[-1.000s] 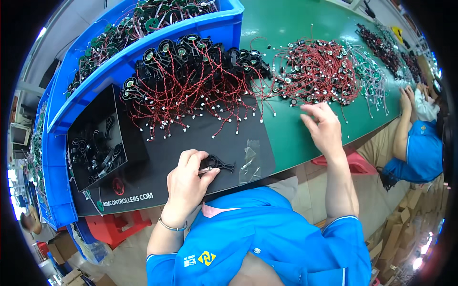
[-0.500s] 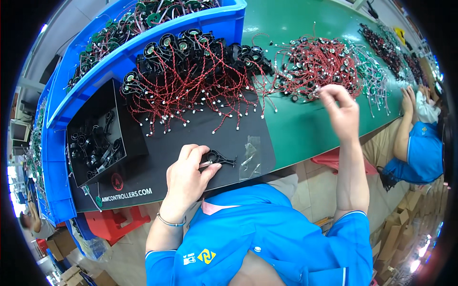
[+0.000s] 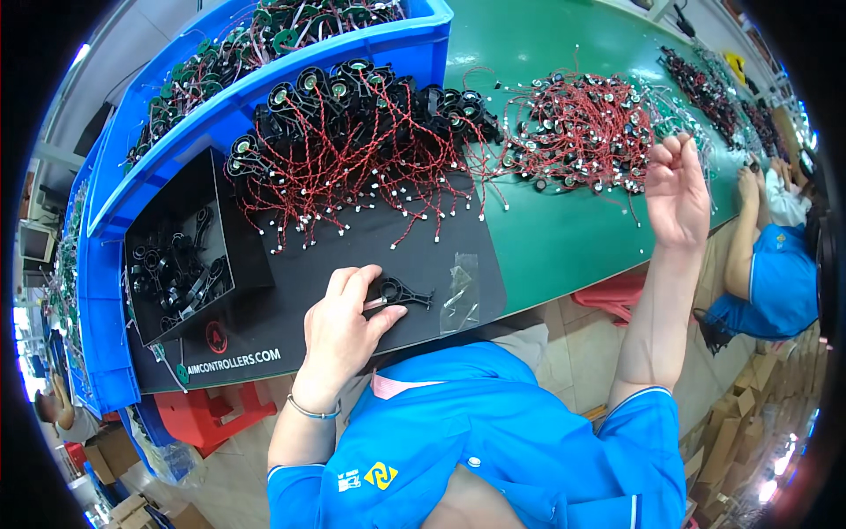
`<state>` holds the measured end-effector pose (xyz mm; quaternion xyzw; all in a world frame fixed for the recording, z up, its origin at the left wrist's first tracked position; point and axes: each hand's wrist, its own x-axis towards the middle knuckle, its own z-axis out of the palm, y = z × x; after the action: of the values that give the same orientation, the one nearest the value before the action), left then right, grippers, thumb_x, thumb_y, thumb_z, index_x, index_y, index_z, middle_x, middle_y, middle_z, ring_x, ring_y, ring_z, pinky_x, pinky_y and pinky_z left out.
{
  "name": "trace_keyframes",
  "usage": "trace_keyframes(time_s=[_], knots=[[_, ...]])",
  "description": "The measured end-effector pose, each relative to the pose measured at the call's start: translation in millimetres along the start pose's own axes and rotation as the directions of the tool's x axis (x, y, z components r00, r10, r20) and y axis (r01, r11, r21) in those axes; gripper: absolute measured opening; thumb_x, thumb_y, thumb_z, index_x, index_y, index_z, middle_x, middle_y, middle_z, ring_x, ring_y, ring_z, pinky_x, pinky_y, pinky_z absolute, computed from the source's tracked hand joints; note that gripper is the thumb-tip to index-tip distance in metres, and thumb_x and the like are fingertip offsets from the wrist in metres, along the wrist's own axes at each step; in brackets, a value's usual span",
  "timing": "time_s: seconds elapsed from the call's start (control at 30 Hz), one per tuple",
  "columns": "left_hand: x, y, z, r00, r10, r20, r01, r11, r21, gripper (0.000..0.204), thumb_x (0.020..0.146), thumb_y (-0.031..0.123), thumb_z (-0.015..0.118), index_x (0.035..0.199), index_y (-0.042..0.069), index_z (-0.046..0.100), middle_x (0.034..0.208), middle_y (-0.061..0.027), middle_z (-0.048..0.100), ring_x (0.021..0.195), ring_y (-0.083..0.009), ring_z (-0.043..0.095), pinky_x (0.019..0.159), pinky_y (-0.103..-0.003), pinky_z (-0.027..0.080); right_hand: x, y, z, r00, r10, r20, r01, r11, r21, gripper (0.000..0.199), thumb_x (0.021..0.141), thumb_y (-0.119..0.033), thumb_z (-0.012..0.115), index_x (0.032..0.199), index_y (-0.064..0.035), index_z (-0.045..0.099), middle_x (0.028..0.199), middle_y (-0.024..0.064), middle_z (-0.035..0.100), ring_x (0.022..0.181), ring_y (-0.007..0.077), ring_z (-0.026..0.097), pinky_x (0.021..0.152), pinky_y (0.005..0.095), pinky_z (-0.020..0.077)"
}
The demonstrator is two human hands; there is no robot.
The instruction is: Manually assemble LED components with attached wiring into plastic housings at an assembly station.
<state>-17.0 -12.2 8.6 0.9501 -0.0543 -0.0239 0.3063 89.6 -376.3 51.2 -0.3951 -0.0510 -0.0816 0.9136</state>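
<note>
On the black mat, my left hand is closed on a black plastic bracket. The bracket has a ring at one end, between my thumb and fingers, and a forked tip pointing right. My right hand is raised over the green table, by the right side of a pile of small round parts with twisted red wires. Its fingers are curled together, and what they hold, if anything, I cannot make out. Partly behind that hand lies a heap of pale wires with green boards.
Black brackets fitted with red-wired round parts are heaped on the mat. A black box holds loose brackets. Blue bins stand behind. Clear plastic film lies right of my left hand. Another person works at far right.
My right hand has moved right, from the edge of the red-wire pile toward the pale wires, with its fingers now curled upward. My left hand keeps the bracket in nearly the same place.
</note>
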Motion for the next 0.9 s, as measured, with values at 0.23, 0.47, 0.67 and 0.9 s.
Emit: trace_keyframes(time_s=[0.23,0.47,0.67,0.9], knots=[[0.1,-1.7,-5.4,1.0,0.006,-0.001,-0.006,0.999,-0.044,0.049,0.062,0.013,0.077,0.106,0.003,0.055,0.098,-0.0093,0.056,0.086,-0.0218,0.061,0.071,-0.029,0.053,-1.3,20.0,5.4,0.968,0.238,-0.079,-0.177,0.429,-0.886,0.015,0.09,-0.019,0.054,0.095,-0.0048,0.055,0.074,-0.0008,0.056,0.059,0.0043,0.051,0.048,0.0158,0.0395],[-1.1,-5.3,-14.9,0.992,0.013,-0.125,-0.027,0.994,-0.11,0.052,0.062,0.013,0.078,0.109,0.004,0.055,0.099,-0.0081,0.057,0.086,-0.0186,0.06,0.066,-0.026,0.05,-9.6,4.2,-10.4,0.973,0.188,0.136,-0.208,0.966,0.155,0.018,0.096,-0.019,0.041,0.101,-0.0037,0.048,0.077,-0.001,0.041,0.067,0.0069,0.042,0.051,0.015,0.0453],[-3.2,14.6,-18.8,0.941,0.249,-0.23,-0.299,0.93,-0.213,0.033,0.068,0.011,0.075,0.096,0.002,0.061,0.09,-0.0112,0.062,0.079,-0.0221,0.062,0.064,-0.028,0.051,-42.1,40.4,35.4,0.958,0.284,0.043,-0.286,0.927,0.243,0.024,0.099,-0.021,0.031,0.108,-0.0034,0.044,0.078,-0.0006,0.033,0.067,0.0082,0.035,0.051,0.0165,0.0456],[-1.3,42.8,11.6,0.973,0.228,-0.033,-0.2,0.763,-0.615,0.053,0.07,0.011,0.074,0.118,0.006,0.052,0.1,-0.0018,0.059,0.057,-0.002,0.036,0.05,-0.017,0.034,-80.5,81.6,89.6,0.903,0.402,0.154,-0.429,0.809,0.401,0.03,0.099,-0.024,0.029,0.111,-0.0012,0.044,0.08,0.0037,0.039,0.067,0.011,0.039,0.058,0.0223,0.0559]])
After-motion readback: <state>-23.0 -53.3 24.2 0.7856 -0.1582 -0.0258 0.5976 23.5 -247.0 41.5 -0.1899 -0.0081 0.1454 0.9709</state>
